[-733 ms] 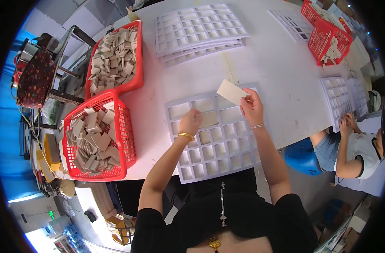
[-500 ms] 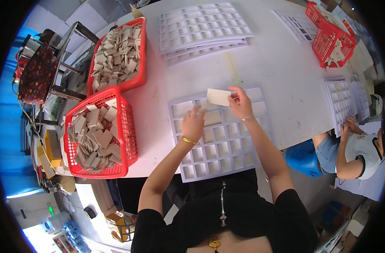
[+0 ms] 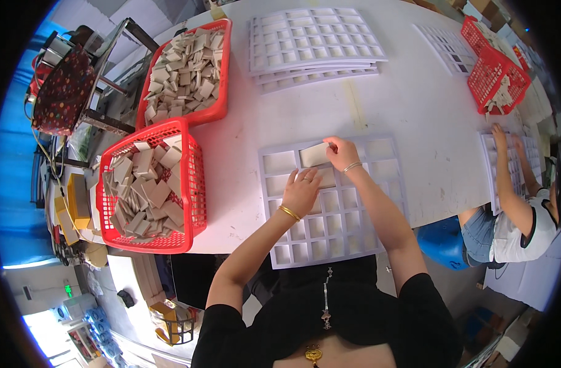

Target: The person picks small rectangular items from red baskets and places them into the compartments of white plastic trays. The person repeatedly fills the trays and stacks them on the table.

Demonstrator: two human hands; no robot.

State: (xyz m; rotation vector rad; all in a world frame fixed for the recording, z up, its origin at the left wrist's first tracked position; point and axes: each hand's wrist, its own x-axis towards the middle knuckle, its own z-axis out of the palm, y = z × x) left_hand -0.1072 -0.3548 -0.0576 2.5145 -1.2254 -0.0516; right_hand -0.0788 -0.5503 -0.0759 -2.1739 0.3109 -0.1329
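Note:
A white compartment tray (image 3: 388, 147) lies on the table in front of me. My right hand (image 3: 342, 153) pinches the right end of a beige rectangular tile (image 3: 314, 156), which sits tilted in a compartment of the far row. My left hand (image 3: 301, 193) is palm down over the tray, its fingers stretched out and holding nothing. Beside its fingertips, a second beige tile (image 3: 327, 178) lies in a compartment of the row below, partly covered by the hand. Another tile (image 3: 316, 205) shows in a smaller compartment to the right of the left hand.
Two red baskets full of beige tiles, a nearer one (image 3: 197, 184) and a farther one (image 3: 225, 67), stand at the left. Stacked white trays (image 3: 317, 37) lie at the far side. To the right, a co-worker (image 3: 520, 214) reaches over another tray (image 3: 488, 156), near more red baskets (image 3: 492, 80).
My right hand has brought its tile down into a far-row compartment. My left hand has settled lower over the tray. The whole view has shifted slightly; the co-worker's arms reach farther out.

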